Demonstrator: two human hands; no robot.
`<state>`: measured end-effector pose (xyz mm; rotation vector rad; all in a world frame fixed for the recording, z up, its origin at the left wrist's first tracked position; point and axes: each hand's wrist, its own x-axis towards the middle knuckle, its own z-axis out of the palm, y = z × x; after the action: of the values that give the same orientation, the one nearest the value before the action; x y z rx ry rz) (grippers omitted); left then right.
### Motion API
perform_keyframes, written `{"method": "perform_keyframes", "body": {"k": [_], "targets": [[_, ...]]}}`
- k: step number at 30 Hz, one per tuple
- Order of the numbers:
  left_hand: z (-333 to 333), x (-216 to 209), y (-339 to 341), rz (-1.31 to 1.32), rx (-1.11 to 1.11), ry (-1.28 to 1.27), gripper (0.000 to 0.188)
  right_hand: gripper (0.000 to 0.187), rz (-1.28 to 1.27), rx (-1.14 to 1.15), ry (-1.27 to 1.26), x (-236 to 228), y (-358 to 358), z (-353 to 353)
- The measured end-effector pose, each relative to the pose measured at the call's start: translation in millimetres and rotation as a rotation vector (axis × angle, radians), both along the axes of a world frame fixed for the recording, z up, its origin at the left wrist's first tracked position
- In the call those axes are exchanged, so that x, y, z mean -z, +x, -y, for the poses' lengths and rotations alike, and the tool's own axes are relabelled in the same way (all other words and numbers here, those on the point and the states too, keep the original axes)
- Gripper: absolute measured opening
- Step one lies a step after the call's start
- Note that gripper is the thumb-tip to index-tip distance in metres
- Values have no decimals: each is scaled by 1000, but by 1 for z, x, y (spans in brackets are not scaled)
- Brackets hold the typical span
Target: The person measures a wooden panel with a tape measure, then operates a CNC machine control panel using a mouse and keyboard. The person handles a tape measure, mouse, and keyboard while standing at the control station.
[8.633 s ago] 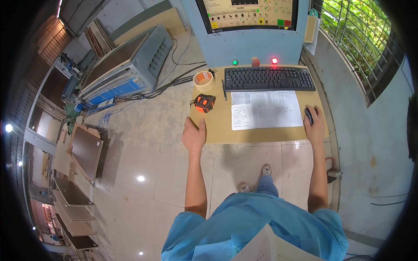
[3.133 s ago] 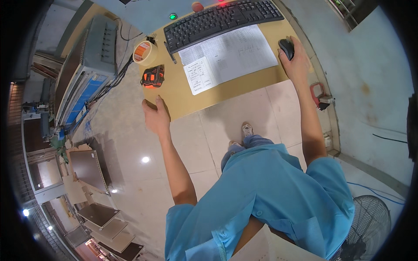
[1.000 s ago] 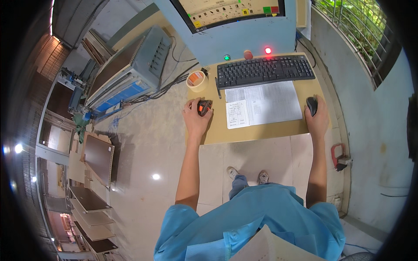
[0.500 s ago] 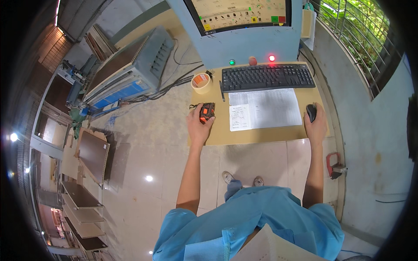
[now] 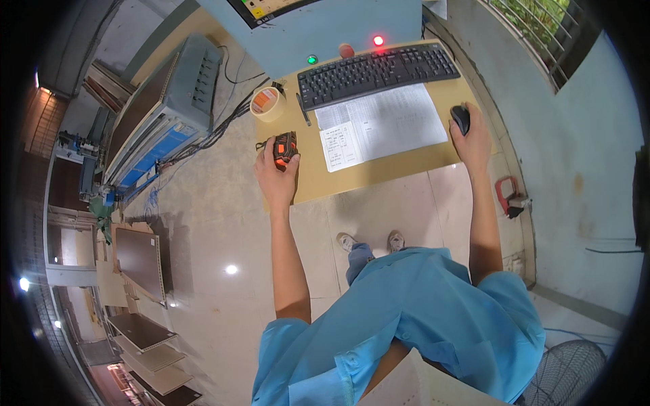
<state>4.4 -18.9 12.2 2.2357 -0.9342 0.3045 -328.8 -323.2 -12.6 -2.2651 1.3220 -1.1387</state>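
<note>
On the left of a small yellow-tan desk [image 5: 379, 172], my left hand [image 5: 276, 177] is wrapped round an orange and black tape measure [image 5: 285, 150]. At the desk's right edge my right hand [image 5: 473, 140] rests on a black computer mouse [image 5: 460, 119], fingers curved over it. Between the hands lie printed sheets of paper [image 5: 399, 120], with a smaller white slip [image 5: 342, 147] on their left. A black keyboard [image 5: 379, 73] stands behind the papers. Left of it are a dark pen [image 5: 302, 110] and a roll of tape [image 5: 268, 104].
Behind the desk rises a blue cabinet [image 5: 332, 40] with a screen [image 5: 267, 9], a lit red lamp [image 5: 378, 40] and a green one [image 5: 312, 59]. A grey machine [image 5: 193, 88] and leaning boards [image 5: 139, 260] stand left. A red-handled object [image 5: 506, 193] sits by the right wall.
My view has tilted downward and turned, so the desk sits higher and farther left, and less of the screen shows. Both hands keep their holds on the tape measure and mouse.
</note>
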Motion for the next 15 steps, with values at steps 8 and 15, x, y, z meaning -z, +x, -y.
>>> {"method": "perform_keyframes", "body": {"k": [8, 15], "targets": [[0, 0, 0, -21, -5, -6, 74, 57, -11, 39, 25, -2, 2, -2], [1, -3, -1, 4, -9, 14, 74, 56, -14, 50, 32, -3, 2, -3]]}}
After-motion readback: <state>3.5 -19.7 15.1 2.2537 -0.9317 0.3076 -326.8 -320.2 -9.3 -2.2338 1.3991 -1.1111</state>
